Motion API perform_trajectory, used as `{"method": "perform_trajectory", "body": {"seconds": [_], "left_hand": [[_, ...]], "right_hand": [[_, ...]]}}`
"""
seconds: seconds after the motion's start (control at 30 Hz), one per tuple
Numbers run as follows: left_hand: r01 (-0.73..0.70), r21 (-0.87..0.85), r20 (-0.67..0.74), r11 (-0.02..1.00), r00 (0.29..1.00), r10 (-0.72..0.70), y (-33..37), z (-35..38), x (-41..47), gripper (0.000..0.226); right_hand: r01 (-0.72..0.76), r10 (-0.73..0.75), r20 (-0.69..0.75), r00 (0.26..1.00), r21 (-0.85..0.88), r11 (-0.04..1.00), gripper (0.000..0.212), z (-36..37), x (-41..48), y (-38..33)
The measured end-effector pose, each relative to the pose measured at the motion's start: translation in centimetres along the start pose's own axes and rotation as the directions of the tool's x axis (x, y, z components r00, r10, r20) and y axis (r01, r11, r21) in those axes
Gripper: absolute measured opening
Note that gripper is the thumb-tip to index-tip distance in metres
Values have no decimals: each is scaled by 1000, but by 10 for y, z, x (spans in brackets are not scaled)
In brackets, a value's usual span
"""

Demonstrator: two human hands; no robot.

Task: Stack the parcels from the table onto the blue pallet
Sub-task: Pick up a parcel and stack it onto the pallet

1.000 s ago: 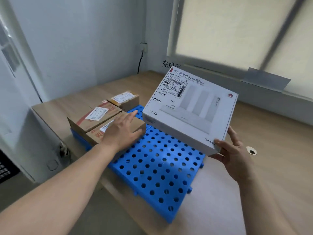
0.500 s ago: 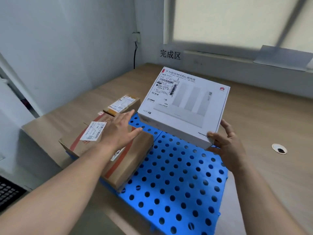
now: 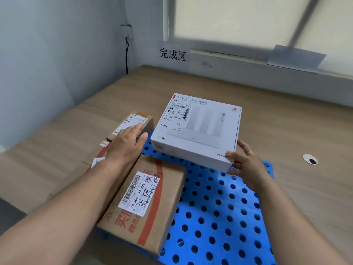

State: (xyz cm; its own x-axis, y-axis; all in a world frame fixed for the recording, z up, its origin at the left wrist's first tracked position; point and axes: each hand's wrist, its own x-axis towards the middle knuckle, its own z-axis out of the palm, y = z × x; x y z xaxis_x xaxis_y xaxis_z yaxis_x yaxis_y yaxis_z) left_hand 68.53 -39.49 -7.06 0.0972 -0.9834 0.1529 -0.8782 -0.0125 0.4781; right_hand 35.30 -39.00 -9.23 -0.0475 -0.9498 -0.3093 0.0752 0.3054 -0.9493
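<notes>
A white router box point(image 3: 196, 131) hangs tilted just above the far part of the blue perforated pallet point(image 3: 215, 213). My right hand point(image 3: 246, 165) grips its near right corner, thumb on top. My left hand point(image 3: 126, 144) lies flat with straight fingers over the brown parcels at the pallet's left, its fingertips reaching the small labelled cardboard box point(image 3: 133, 123). A brown carton with a white label point(image 3: 149, 203) lies on the pallet's near left. A second brown carton point(image 3: 95, 161) to its left is mostly hidden by my left forearm.
The pallet sits on a wooden table point(image 3: 296, 142) against grey walls. A round cable hole point(image 3: 310, 159) is in the tabletop to the right. A black cable point(image 3: 126, 54) hangs from a wall socket at the back left. A sign with black characters point(image 3: 172, 54) is on the far wall.
The white box has come down closer to the far part of the pallet. My left hand slid forward over the brown cartons to the small box. The view moved closer.
</notes>
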Motion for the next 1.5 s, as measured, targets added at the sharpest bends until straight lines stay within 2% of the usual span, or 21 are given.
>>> {"method": "perform_trajectory", "body": {"seconds": [0.23, 0.43, 0.67, 0.77, 0.9, 1.1, 1.3, 1.5], "left_hand": [[-42, 23, 102, 999, 994, 39, -41, 9, 33, 44], [-71, 69, 178, 995, 982, 58, -71, 22, 41, 43], [-69, 119, 192, 991, 980, 45, -82, 27, 41, 54], [-84, 155, 169, 984, 984, 58, -80, 28, 41, 46], [-84, 157, 149, 984, 987, 60, -80, 29, 41, 45], [-100, 97, 138, 990, 987, 86, -85, 31, 47, 37], [-136, 30, 178, 990, 976, 129, -96, 28, 52, 37], [-156, 70, 220, 985, 966, 137, -94, 24, 52, 39]], "right_hand": [[-89, 88, -41, 995, -32, 996, 60, 32, 14, 12], [-146, 145, -12, 989, -97, 985, 59, 53, 25, 25], [-204, 210, 34, 977, -132, 970, 56, 62, 31, 37], [-209, 222, 42, 974, -204, 956, 50, 62, 33, 33], [-224, 231, -26, 973, -372, 901, 40, 66, 35, 32], [-217, 219, -45, 975, -407, 887, 28, 73, 31, 33], [-218, 208, -68, 976, -410, 886, 33, 75, 24, 33], [-239, 209, -117, 971, -490, 838, 53, 80, 21, 30]]}}
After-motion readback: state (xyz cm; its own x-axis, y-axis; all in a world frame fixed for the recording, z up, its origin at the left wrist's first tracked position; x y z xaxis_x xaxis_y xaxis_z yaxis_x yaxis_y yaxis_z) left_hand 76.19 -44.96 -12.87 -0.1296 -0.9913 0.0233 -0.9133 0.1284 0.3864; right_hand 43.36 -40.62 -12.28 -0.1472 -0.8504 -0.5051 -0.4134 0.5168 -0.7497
